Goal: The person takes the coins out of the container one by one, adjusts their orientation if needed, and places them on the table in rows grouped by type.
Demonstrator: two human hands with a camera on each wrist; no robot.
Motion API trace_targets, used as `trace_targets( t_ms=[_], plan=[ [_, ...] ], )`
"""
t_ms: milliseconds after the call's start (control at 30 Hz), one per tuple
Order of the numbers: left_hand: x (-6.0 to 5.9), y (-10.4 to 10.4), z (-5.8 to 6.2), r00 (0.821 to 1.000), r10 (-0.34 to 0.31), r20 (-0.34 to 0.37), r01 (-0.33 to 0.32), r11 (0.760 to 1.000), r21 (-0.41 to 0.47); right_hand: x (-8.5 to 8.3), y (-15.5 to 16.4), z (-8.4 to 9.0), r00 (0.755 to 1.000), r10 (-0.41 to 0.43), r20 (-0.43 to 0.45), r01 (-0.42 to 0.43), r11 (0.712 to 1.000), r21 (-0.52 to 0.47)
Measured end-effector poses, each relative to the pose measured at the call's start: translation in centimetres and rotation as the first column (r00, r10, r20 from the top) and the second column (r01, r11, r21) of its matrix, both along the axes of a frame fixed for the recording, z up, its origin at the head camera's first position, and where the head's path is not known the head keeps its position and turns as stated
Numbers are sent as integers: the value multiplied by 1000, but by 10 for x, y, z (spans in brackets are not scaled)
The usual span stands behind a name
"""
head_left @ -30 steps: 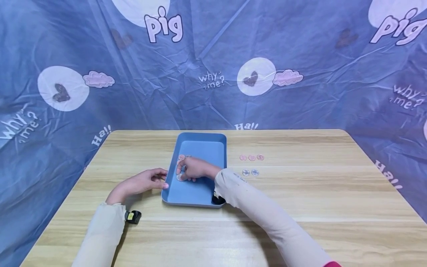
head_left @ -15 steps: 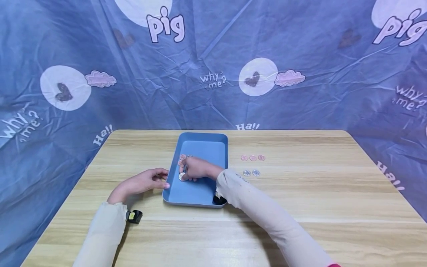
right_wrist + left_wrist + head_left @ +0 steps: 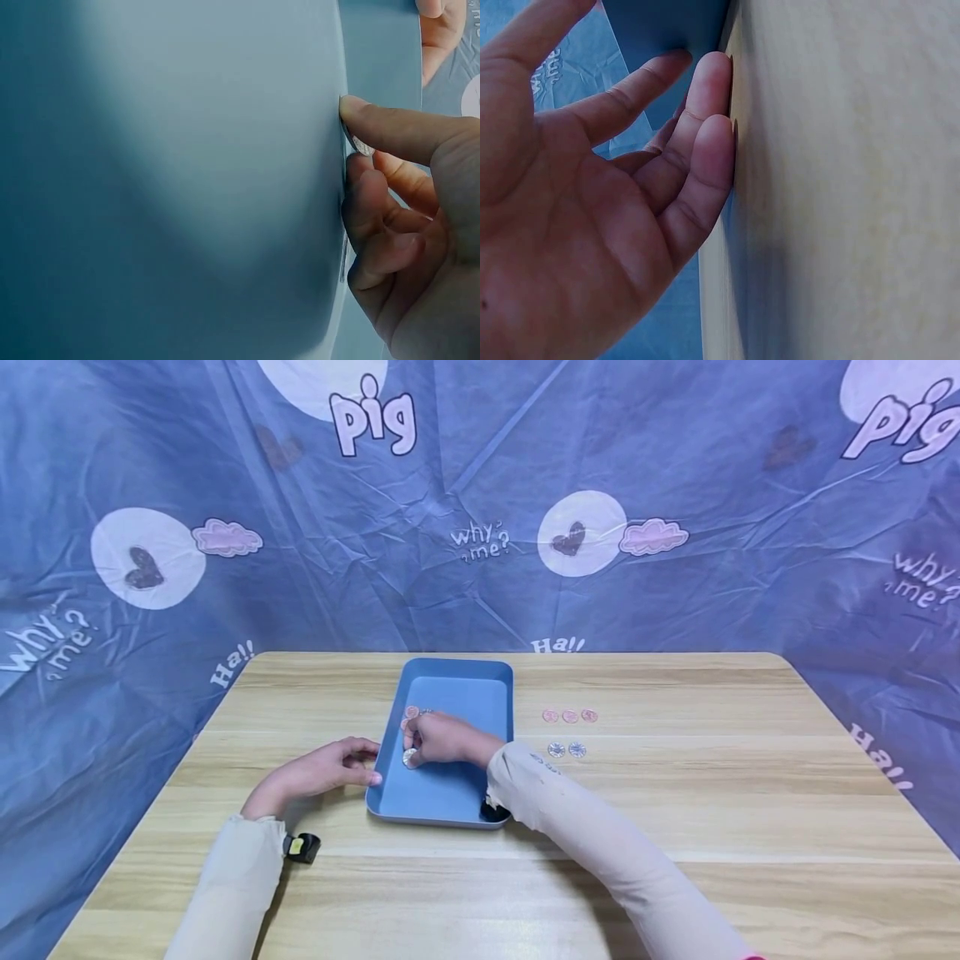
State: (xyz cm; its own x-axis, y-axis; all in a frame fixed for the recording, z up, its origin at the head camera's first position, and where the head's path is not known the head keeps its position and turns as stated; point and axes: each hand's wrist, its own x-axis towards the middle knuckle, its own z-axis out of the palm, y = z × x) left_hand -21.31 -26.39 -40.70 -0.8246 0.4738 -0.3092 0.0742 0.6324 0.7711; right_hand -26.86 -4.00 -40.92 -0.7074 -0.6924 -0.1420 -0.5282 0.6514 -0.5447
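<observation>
A blue tray [image 3: 480, 693] lies on the wooden table [image 3: 675, 810]. My right hand [image 3: 414, 752] reaches into its left side and pinches a silver coin [image 3: 409, 758] against the tray floor. In the right wrist view the thumb and a finger of that hand [image 3: 352, 139] close on the coin [image 3: 361, 145] on the tray [image 3: 187, 180]. Pink coins [image 3: 410, 712] lie in the tray just beyond the hand. My left hand [image 3: 367, 768] rests on the table, fingers relaxed, touching the tray's left wall [image 3: 667, 30]. The left wrist view shows this hand [image 3: 705, 97] holding nothing.
Three pink coins [image 3: 570, 716] sit in a row on the table right of the tray, with two silver coins [image 3: 566, 749] in front of them. A blue printed cloth [image 3: 480, 527] hangs behind and beside the table.
My right hand has shifted slightly inside the tray with the silver coin at its fingertips. The left hand has stayed against the tray's side.
</observation>
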Motion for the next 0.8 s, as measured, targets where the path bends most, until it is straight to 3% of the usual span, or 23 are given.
trace_targets(
  t_ms=[233, 467, 800],
  plan=[
    [0, 1, -1, 1000, -17, 6, 17, 1000, 27, -1, 1, 1, 1000, 11, 6, -11, 1000, -7],
    [0, 2, 0, 1000, -26, 0, 26, 999, 37, -1, 2, 1, 987, -11, 161, 21, 998, -57],
    [-1, 1, -1, 1000, -28, -3, 29, 999, 35, -3, 4, 1, 963, 4, 270, 42, 985, -165]
  ],
)
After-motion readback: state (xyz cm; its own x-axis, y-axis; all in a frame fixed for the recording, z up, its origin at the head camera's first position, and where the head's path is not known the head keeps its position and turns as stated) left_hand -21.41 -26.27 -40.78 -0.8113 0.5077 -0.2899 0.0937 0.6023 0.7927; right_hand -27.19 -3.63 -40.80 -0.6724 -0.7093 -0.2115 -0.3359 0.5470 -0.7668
